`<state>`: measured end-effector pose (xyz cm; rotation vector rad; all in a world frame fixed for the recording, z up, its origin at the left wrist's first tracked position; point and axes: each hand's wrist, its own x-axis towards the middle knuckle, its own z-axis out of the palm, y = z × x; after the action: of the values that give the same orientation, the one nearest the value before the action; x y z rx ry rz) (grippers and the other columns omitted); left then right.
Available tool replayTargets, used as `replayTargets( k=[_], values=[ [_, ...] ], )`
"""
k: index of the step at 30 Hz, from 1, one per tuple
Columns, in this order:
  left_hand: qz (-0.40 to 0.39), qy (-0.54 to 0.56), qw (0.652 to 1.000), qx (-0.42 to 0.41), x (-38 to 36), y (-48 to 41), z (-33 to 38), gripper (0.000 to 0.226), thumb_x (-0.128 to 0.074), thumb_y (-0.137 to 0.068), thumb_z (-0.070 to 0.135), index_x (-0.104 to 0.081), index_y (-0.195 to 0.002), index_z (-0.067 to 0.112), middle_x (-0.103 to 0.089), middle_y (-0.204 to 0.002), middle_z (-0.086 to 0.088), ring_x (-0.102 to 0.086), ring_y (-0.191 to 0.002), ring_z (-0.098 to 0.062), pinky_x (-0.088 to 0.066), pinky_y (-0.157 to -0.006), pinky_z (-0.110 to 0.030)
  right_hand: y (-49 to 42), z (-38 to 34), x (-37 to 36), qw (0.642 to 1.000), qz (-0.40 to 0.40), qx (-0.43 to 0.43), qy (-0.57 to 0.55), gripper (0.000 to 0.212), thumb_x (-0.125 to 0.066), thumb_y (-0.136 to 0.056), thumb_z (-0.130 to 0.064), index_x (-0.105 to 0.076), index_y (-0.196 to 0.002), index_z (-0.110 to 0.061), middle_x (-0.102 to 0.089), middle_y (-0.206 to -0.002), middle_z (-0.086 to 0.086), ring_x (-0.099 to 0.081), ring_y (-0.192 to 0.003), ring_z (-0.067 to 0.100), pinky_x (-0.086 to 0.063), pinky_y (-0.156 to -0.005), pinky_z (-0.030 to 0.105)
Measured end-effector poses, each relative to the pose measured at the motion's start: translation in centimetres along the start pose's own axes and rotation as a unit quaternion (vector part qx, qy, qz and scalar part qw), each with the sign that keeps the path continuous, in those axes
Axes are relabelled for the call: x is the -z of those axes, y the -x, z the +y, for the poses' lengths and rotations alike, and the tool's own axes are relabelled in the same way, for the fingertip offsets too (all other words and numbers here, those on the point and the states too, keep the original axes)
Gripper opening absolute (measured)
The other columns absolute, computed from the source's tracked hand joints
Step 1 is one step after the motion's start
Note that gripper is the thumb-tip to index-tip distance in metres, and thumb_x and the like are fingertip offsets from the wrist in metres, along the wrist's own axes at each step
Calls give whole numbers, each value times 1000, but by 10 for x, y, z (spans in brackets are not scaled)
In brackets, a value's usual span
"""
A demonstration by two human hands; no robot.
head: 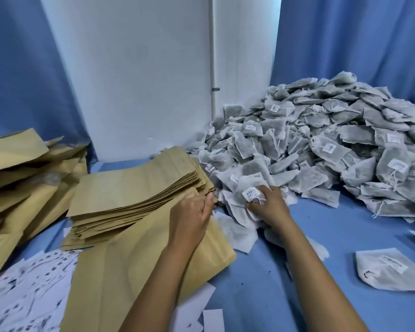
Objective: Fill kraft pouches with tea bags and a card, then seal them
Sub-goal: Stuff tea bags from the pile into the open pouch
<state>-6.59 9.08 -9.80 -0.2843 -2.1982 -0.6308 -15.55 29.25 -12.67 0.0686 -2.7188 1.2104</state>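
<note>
A kraft pouch [134, 267] lies flat on the blue surface in front of me. My left hand [193, 214] grips its top edge, fingers curled over the mouth. Behind it is a stack of flat kraft pouches [134, 192]. My right hand [265, 204] grips a bunch of white tea bags [249, 194] at the near edge of a big heap of tea bags [333, 149]. Printed cards [27, 291] lie spread at the lower left.
More kraft pouches [22, 173] are piled at the far left. A loose white bag [391, 269] lies at the right, with paper slips [213, 319] near the bottom. Blue curtains [22, 68] and a white wall close off the back.
</note>
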Motion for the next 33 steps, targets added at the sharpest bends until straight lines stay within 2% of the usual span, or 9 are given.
replayTargets(
  k=[5,9,15,18,20,22,27,31,33],
  values=[
    [-23,168,984,51,-14,15,-18,62,-28,-96,46,-43,-53,4,-44,-51,-5,-43,-55,-13,-34,-61,-15,13,-1,-11,995,88,-11,55,73,-67,-79,-25,-32,-141,-40,-61,-116,6,-59,-98,30,-48,-71,35],
    [-25,276,952,128,-28,28,-28,54,-38,-100,36,-37,-52,12,-38,-51,0,-38,-51,-11,-33,-58,-20,17,-15,-3,949,187,35,-253,74,-76,-75,-13,-40,-134,-40,-59,-121,-12,-59,-98,9,-46,-74,24],
    [22,344,910,231,-28,33,-36,52,-39,-97,39,-39,-53,11,-38,-50,7,-36,-49,-5,-31,-51,-17,36,-44,-7,758,-99,-10,-645,28,-58,-78,2,-69,-102,-10,-70,-98,11,-65,-93,28,-55,-79,35],
    [21,312,931,191,-29,32,-33,47,-40,-102,18,-48,-56,13,-48,-53,5,-44,-52,-4,-36,-54,-17,50,-63,-26,644,-259,-59,-718,31,-54,-79,-1,-69,-106,-1,-68,-110,15,-66,-102,23,-51,-94,36],
    [22,304,932,196,-30,33,-33,42,-43,-101,10,-54,-61,17,-54,-58,8,-46,-55,-2,-37,-55,-24,58,-71,-41,620,-296,-84,-722,31,-51,-81,-3,-69,-106,2,-67,-110,16,-66,-102,23,-50,-95,36],
    [31,286,937,197,-29,34,-37,44,-45,-99,6,-49,-59,21,-50,-56,10,-41,-54,2,-33,-53,-24,62,-74,-47,627,-307,-96,-709,30,-50,-83,-7,-72,-103,0,-68,-108,15,-67,-97,22,-55,-89,36],
    [87,250,953,147,-21,30,-36,43,-41,-99,17,-36,-57,23,-38,-54,12,-36,-52,0,-29,-52,-18,60,-64,-36,742,-306,-113,-585,48,-58,-77,-9,-57,-123,6,-53,-124,36,-63,-74,31,-46,-72,24],
    [136,260,951,102,-12,26,-32,45,-35,-97,26,-38,-53,15,-39,-52,8,-39,-51,-5,-32,-52,-18,60,-59,-29,807,-324,-55,-490,35,-59,-78,7,-62,-112,-2,-70,-105,17,-70,-88,24,-59,-69,35],
    [139,267,950,88,-9,24,-31,45,-34,-97,22,-41,-53,14,-41,-54,9,-42,-53,-6,-34,-53,-19,62,-62,-31,885,-286,15,-366,41,-55,-83,14,-60,-117,-8,-72,-102,10,-69,-90,20,-55,-72,31]
  ],
)
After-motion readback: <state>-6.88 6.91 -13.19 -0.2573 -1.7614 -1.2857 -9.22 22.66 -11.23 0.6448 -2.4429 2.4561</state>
